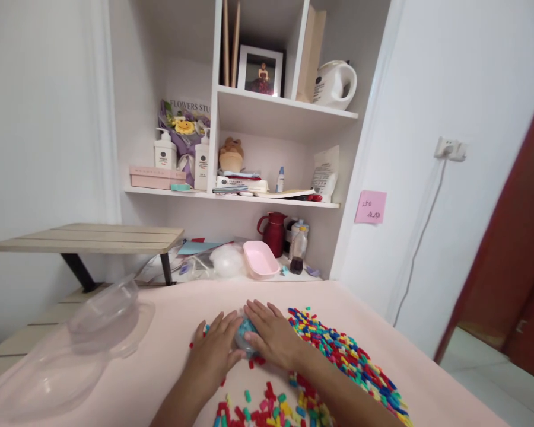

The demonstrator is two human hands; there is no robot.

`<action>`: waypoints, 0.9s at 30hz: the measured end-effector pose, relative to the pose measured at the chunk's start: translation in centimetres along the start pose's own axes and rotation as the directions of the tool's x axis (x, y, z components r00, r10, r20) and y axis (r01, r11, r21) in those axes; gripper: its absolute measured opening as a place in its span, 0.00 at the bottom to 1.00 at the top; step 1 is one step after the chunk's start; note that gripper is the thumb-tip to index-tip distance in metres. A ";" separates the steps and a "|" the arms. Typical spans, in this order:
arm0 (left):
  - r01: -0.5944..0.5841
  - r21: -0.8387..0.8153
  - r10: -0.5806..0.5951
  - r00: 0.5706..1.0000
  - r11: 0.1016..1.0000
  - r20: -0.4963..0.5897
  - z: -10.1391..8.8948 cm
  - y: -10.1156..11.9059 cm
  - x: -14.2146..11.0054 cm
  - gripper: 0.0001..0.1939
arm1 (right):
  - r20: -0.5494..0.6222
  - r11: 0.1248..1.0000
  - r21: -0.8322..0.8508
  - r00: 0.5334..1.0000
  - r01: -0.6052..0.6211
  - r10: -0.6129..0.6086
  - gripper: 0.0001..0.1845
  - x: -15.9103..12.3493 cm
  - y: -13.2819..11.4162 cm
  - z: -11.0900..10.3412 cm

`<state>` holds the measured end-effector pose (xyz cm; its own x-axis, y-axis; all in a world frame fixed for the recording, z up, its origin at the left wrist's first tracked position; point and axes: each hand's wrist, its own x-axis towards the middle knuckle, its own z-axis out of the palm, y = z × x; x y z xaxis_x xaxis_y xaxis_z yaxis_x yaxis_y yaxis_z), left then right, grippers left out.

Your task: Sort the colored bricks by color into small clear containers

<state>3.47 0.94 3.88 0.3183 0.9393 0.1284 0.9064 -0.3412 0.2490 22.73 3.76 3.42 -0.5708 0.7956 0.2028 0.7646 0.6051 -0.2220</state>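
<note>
A small clear container (246, 333) with light blue pieces in it sits on the pink tabletop between my two hands. My left hand (216, 345) is against its left side, fingers curved along it and thumb at the front. From the right, my right hand (270, 333) lies over its edge, thumb across the near side. Together they hold the container, and much of its rim is hidden under the fingers. Loose small coloured plastic pieces (338, 344) spread to the right of my right hand. More coloured pieces (267, 409) lie in front, partly behind my right forearm.
Clear plastic trays (48, 379) stand on the left of the pink tabletop (160, 356). Behind it are a pink basin (261, 259), a red jug (273, 234) and a bottle of dark liquid (298, 252). A slatted wooden shelf (89, 237) juts out at the left.
</note>
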 end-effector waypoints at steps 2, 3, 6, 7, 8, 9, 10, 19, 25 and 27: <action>-0.009 -0.038 0.008 1.000 0.999 -0.018 0.5 -0.7 0.1 0.31 | 0.127 1.000 0.022 0.992 0.004 -0.007 0.44 0.1 0.2 -1.1; -0.022 -0.067 0.020 0.999 0.998 -0.035 0.7 -1.1 0.2 0.30 | 0.192 0.999 0.033 0.981 0.015 -0.021 0.50 0.3 0.2 -1.7; -0.098 -0.210 0.072 0.989 0.973 -0.127 1.0 -2.8 0.6 0.24 | 0.316 0.998 0.047 0.946 0.053 -0.065 0.65 1.1 0.4 -3.7; -0.123 -0.272 0.074 0.981 0.954 -0.182 0.9 -3.3 0.7 0.22 | 0.327 0.998 0.040 0.943 0.053 -0.063 0.67 1.4 0.5 -4.1; -0.133 -0.344 0.047 0.968 0.929 -0.247 0.7 -3.9 0.8 0.21 | 0.332 0.998 0.028 0.942 0.048 -0.055 0.69 1.7 0.6 -4.5; -0.128 -0.417 -0.010 0.950 0.900 -0.312 0.5 -4.5 0.9 0.22 | 0.338 0.999 0.014 0.940 0.041 -0.044 0.69 2.0 0.7 -4.7; -0.112 -0.483 -0.084 0.927 0.868 -0.365 0.2 -5.1 0.9 0.23 | 0.350 0.999 0.000 0.936 0.041 -0.039 0.70 2.3 0.9 -4.8; 0.272 -0.669 -0.587 0.751 0.691 -0.302 0.2 -10.2 -0.1 0.31 | 0.238 0.997 -0.069 0.971 0.031 -0.014 0.62 3.4 0.8 -2.2; 0.340 -0.553 -0.507 0.843 0.761 -0.179 0.7 -10.5 1.1 0.31 | -0.012 0.992 0.016 0.993 -0.121 0.122 0.59 3.3 2.1 -4.6; 0.332 -0.462 -0.451 0.876 0.823 -0.174 0.7 -10.2 1.3 0.30 | -0.105 0.977 0.015 0.971 -0.215 0.215 0.59 3.2 3.8 -6.4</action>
<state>-5.22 5.66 0.82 -0.1782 0.9697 0.1669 0.7230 0.0140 0.6907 25.70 8.41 9.36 -0.3583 0.8997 0.2493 0.8649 0.4204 -0.2743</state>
